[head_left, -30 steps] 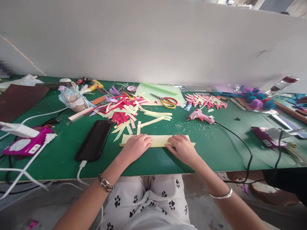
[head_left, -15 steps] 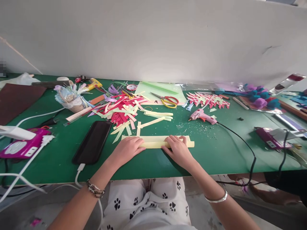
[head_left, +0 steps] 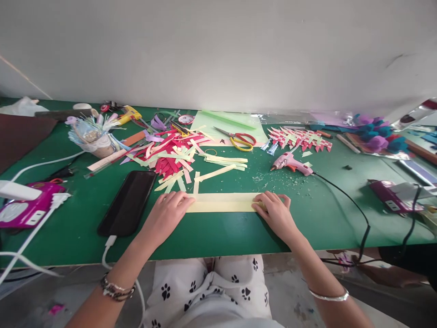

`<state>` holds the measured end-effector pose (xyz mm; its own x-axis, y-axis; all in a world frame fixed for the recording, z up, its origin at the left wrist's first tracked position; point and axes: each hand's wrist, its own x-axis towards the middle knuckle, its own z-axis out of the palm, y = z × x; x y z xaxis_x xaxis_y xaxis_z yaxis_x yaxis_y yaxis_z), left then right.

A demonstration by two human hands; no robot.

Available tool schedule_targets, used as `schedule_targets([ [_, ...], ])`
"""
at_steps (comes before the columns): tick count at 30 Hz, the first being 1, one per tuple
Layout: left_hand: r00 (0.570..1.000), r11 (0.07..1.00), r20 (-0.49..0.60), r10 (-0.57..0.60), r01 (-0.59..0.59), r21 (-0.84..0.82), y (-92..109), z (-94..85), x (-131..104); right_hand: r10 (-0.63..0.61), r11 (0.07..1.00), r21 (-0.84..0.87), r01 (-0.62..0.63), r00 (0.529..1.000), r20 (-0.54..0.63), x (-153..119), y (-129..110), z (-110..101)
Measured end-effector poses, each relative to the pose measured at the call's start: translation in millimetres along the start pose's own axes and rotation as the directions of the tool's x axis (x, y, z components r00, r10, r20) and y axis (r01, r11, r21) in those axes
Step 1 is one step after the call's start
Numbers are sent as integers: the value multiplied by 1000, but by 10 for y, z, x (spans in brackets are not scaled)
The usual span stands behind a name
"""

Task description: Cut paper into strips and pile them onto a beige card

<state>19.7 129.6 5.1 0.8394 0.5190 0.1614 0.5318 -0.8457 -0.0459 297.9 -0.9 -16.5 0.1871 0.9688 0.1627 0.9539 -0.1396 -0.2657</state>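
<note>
A pale yellow strip of paper (head_left: 221,203) lies lengthwise on the green table before me, with a fold line running along it. My left hand (head_left: 172,205) grips its left end, fingers bent over the paper. At the other end my right hand (head_left: 273,208) pinches the paper between thumb and fingers. Both hands cover the ends of the strip. Just beyond it lie thin cut paper strips (head_left: 216,173) and a heap of red, pink and green paper strips (head_left: 174,157).
Scissors (head_left: 239,140) with red and yellow handles rest on green paper (head_left: 225,123). A pink glue gun (head_left: 292,163) trails its black cord rightward. A phone (head_left: 128,202) lies left of my hands. Purple power strips (head_left: 32,205) and woven red-white paper pieces (head_left: 300,139) flank the work.
My hands have moved apart toward the two ends of the yellow paper. Its raised, rolled near edge now lies flatter. The view has shifted slightly.
</note>
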Motion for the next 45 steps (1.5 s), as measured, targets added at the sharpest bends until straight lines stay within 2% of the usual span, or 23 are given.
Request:
schedule_targets([
  [6,1000,1000,-25,3,-4,-17,-35,-8,-162,57,990,-128,-61,998,-33,-63,58,-4],
  [9,999,999,7,-33,33,-38,79,8,-274,52,973,-219,-68,995,-80,-72,-36,-4],
  [13,993,992,10,-121,121,-20,373,79,-384,23,959,-277,-56,993,-119,-94,-473,59],
  [15,986,986,-5,-167,167,-2,484,117,-404,-79,975,-211,68,996,-40,-107,-784,131],
  [17,981,981,-12,-194,194,10,531,139,-412,-251,962,-98,256,966,61,-111,-1056,208],
  [20,984,984,-4,-178,178,4,504,136,-429,-293,956,7,294,949,113,-99,-1255,279],
  [24,989,989,3,-147,147,-9,421,107,-497,-288,957,53,284,951,109,-103,-1160,253],
  [32,987,986,-1,-163,163,-22,316,75,-706,-121,988,-84,130,987,102,-263,-592,77],
  [36,986,980,-1,-168,167,-112,254,51,-680,-63,990,-123,75,993,95,-326,-388,49],
  [39,973,950,-24,-230,219,-223,183,24,-550,-75,992,-98,81,995,63,-289,-377,26],
  [41,971,945,-32,-235,221,-241,138,-3,-437,-97,993,-66,98,995,19,-218,-435,-13],
  [45,995,980,-30,-91,84,-179,104,-77,-280,-219,976,10,219,976,-6,-47,-612,-113],
])
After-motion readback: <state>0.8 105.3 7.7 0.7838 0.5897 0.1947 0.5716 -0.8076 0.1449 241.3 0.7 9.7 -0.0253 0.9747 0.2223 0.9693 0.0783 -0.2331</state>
